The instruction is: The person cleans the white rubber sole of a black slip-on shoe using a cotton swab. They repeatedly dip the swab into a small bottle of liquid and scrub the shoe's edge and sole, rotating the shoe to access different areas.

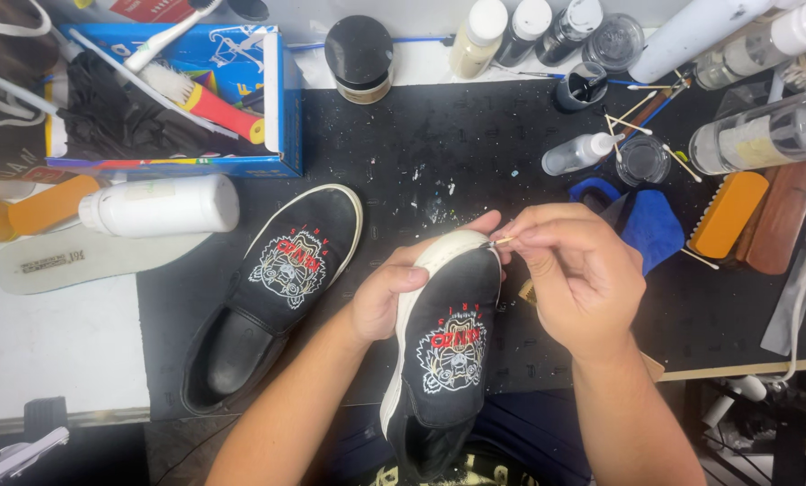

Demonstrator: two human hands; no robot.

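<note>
1. Second black slip-on shoe [272, 292] lies on the black work mat [439, 153], toe toward the far edge, embroidered emblem facing up
2. Blue cardboard box [281, 99] at the far left holds a brush with a red handle [207, 101] and dark cloth
3. White plastic bottle [160, 205] lies on its side just in front of the box; a pale insole [79, 261] rests beside it
4. Black-lidded jar [360, 56] stands at the mat's far edge
5. Row of small bottles [529, 31] along the back
6. Blue cloth [650, 225] and two wooden brushes [754, 216] at the right
7. Cotton swabs [641, 112] lie scattered near a small clear bottle [578, 153]
</note>
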